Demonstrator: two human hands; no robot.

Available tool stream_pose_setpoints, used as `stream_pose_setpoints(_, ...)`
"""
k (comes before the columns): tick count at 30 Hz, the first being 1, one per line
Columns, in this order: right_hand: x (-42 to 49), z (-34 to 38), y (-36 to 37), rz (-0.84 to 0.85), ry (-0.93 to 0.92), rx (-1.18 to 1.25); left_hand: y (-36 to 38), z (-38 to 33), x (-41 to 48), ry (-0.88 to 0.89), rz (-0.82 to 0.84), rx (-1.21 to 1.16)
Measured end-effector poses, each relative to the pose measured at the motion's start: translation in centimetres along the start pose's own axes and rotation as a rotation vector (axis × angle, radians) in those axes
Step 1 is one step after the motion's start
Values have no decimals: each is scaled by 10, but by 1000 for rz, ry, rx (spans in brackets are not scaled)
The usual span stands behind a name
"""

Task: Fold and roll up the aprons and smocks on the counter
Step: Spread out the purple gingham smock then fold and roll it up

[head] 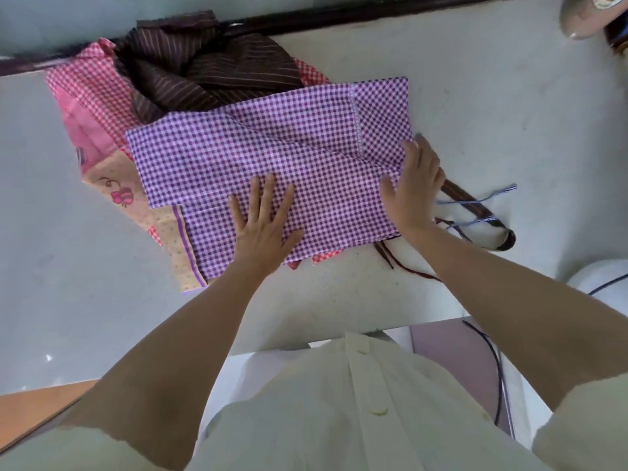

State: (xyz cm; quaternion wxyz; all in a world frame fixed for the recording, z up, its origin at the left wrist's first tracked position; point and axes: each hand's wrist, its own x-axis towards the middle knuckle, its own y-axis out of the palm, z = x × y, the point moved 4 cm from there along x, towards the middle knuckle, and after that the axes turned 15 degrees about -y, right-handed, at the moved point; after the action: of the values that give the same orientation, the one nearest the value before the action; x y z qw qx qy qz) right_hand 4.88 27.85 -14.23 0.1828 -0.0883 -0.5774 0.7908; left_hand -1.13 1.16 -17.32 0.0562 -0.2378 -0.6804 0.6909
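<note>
Beyond our white button shirt (339,402), our left hand (261,229), fingers (270,195) spread, presses one purple gingham cloth apron (272,141) on the pale worktop (475,96); our right hand (419,188), fingers together, touches its edge. Two others: pink checked smock (95,96), brown striped apron (204,73).

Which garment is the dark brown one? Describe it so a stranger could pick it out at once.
Start at the pale counter and find the heap of cloth near its far edge. Behind the flat purple checked cloth lies the dark brown garment, crumpled. It alone has thin pale stripes; the pink cloth beside it is checked too.
</note>
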Motion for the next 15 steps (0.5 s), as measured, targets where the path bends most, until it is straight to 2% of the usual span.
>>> stream_pose_setpoints(1, -5, 17, 4, -3, -116, 24, 0, 0, 0, 1, -1, 3)
stream_pose_setpoints(3, -15, 48, 25, 107, -312, 38, -1, -1, -1, 10, -14, 17)
stream_pose_setpoints(5, -26, 59, 49, 291, -370, -26, -3, 1, 0, 26, -34, 16)
stream_pose_setpoints(6, -32, 55, 61, 375, -330, -57, -4, 4, -1, 29, -44, 19)
stream_pose_setpoints(8, -39, 34, 70, 439, -214, -92, -4, 12, -3, 7, -56, 33)
stream_pose_setpoints(11, -39, 10, 69, 397, -117, -113, -3, 25, -4, 5, -41, 35)
stream_pose_setpoints(15, -26, 3, 67, 421, -39, -130, -12, 33, -3, 65, -28, 25)
